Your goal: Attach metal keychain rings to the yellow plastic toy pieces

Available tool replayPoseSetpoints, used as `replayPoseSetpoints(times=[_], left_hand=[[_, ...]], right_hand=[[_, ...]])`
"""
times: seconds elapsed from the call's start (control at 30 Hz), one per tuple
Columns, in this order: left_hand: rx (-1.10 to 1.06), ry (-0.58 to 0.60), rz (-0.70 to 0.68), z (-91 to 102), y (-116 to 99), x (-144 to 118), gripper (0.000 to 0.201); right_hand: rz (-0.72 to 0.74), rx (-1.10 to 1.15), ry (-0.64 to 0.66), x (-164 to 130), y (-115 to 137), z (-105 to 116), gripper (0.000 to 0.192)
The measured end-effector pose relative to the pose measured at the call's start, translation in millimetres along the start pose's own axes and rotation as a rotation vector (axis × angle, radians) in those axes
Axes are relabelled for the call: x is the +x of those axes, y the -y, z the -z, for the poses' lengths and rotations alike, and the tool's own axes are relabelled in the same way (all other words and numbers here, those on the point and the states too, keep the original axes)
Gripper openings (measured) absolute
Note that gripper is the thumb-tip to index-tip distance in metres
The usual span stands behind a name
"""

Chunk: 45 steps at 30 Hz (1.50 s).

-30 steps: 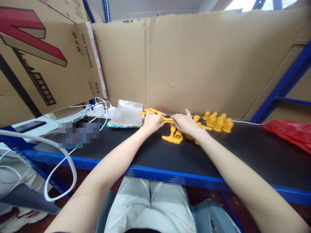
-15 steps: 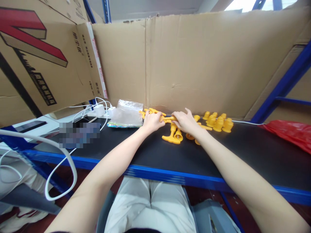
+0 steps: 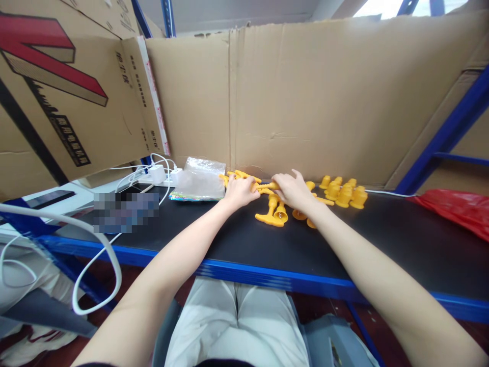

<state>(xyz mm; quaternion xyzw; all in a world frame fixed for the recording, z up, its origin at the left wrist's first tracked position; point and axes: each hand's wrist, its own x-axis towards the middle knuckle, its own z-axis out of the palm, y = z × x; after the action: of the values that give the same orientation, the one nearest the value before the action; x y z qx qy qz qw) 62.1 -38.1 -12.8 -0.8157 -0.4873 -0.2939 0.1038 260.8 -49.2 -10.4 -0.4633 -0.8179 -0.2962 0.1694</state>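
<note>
Between my two hands, just above the dark shelf top, runs a yellow plastic corkscrew piece. My left hand is closed on its left end. My right hand grips the other end, fingers curled over it; one finger sticks up. My fingers hide most of its shape. Right below lies a yellow T-handled corkscrew, beside a bell-shaped yellow piece with a small metal tip inside. More yellow pieces lie partly under my right wrist. Behind my left hand are several yellow handles.
Several yellow bell-shaped caps stand upright at the back right. A clear plastic bag lies left of my hands, near white chargers and cables. A red plastic bag is far right. Cardboard walls the back; a blue rail edges the front.
Almost nothing differs. Both hands keep their grip on the yellow corkscrew piece; my right fingers have shifted slightly, and the view has moved a little.
</note>
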Motion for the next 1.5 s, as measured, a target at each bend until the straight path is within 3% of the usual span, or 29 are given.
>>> replayPoseSetpoints(times=[0.13,0.3,0.5,0.67,1.07,1.5], left_hand=[[0.015,-0.008,-0.009,-2.4,3,0,0.035],[0.018,-0.014,-0.005,-5.4,6,0,0.037],[0.034,0.004,-0.015,-5.6,5,0,0.037],[0.036,0.020,-0.003,-4.3,5,0,0.039],[0.036,0.035,0.061,-0.6,2,0,0.039],[0.033,0.120,0.160,2.4,8,3,0.031]], right_hand=[[-0.013,0.052,0.011,-1,-1,-3,0.029],[-0.050,0.114,0.119,-2,-1,-7,0.040],[-0.065,0.104,0.207,0,-2,-8,0.029],[-0.048,0.046,0.155,0,-3,-5,0.021],[-0.002,-0.055,0.066,-2,-1,1,0.023],[-0.104,-0.049,-0.073,-2,-4,11,0.019]])
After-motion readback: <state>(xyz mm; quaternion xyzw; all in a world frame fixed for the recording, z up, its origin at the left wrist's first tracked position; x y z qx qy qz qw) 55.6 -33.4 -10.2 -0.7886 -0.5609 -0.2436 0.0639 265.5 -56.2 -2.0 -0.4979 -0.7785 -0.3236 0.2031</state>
